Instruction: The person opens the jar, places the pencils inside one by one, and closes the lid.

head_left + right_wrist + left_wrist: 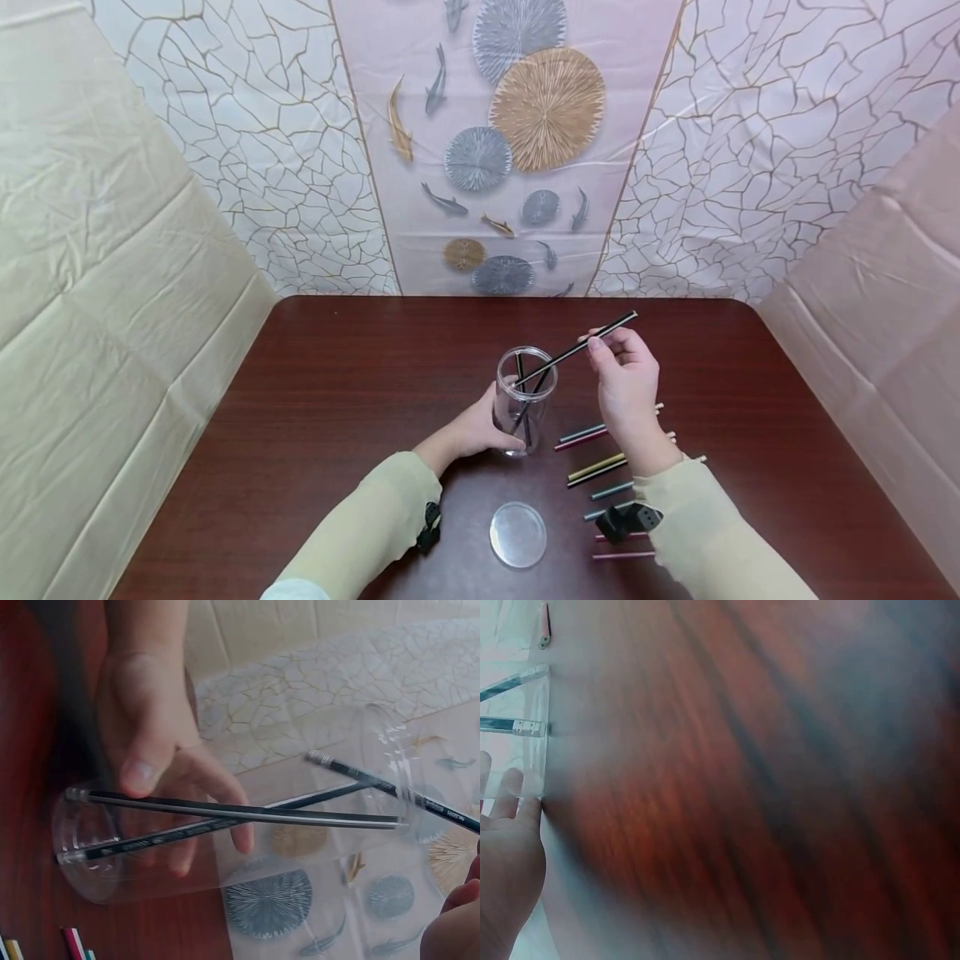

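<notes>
My left hand [474,425] grips a clear jar [512,417] standing upright on the table, thumb and fingers around its lower side. Two black pencils [247,815] lean crossed inside it, their metal-banded ends at the bottom. Above and to the right, my right hand [628,379] pinches another black pencil [574,350] between thumb and fingers. That pencil slants down to the left, its banded lower end inside the jar's mouth. In the left wrist view, the left hand [514,859] shows beside the jar base, with pencil ends visible through the wall.
Several loose pencils, including a yellow one [596,467] and a pink one [624,556], lie right of the jar, partly hidden under my right forearm. A clear round lid [517,535] rests on the dark wooden table [337,400] in front. Patterned cloth walls surround the table.
</notes>
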### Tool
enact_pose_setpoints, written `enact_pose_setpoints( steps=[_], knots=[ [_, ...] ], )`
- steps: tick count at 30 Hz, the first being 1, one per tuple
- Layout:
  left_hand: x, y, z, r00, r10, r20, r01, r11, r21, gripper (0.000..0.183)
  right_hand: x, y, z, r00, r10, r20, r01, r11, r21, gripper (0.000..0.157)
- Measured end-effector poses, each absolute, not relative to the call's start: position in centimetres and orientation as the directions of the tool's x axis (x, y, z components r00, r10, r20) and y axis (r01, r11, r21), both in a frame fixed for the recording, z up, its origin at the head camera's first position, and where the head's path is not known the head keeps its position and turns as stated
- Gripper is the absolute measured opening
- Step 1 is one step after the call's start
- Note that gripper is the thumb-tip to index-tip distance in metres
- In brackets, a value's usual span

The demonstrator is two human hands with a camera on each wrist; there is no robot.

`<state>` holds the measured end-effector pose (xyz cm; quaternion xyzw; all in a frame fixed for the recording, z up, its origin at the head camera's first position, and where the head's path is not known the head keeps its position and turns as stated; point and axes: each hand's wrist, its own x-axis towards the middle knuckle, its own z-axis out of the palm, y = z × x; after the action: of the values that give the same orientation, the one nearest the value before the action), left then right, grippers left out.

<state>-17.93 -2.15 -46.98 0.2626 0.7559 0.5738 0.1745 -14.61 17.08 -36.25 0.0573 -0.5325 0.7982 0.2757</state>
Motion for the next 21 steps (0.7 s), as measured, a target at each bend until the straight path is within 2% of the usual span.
enact_pose_setpoints(
  steps=[4,11,16,21],
  knots=[
    [-18.8,-2.0,-48.7,-0.803,0.594,0.041,0.198,0.202,0.959,0.095,-14.4,16.8,-36.8,-0.856,0.353,0.377,-0.471,-0.236,-0.85,0.027],
    [-18.9,-1.9,-49.2,-0.807,0.59,0.033,0.195,0.212,0.958,0.094,-13.6,16.6,-37.9,-0.879,0.324,0.351,-0.404,-0.114,-0.908,0.025],
    [-19.0,-1.9,-49.2,-0.804,0.594,0.025,0.175,0.195,0.965,0.092,-13.2,16.5,-38.9,-0.879,0.284,0.383,-0.405,-0.02,-0.914,0.005],
    [-18.9,-2.1,-49.1,-0.811,0.584,0.023,0.176,0.206,0.963,0.09,-12.9,16.2,-39.8,-0.874,0.241,0.422,-0.426,0.037,-0.904,0.018]
  ],
)
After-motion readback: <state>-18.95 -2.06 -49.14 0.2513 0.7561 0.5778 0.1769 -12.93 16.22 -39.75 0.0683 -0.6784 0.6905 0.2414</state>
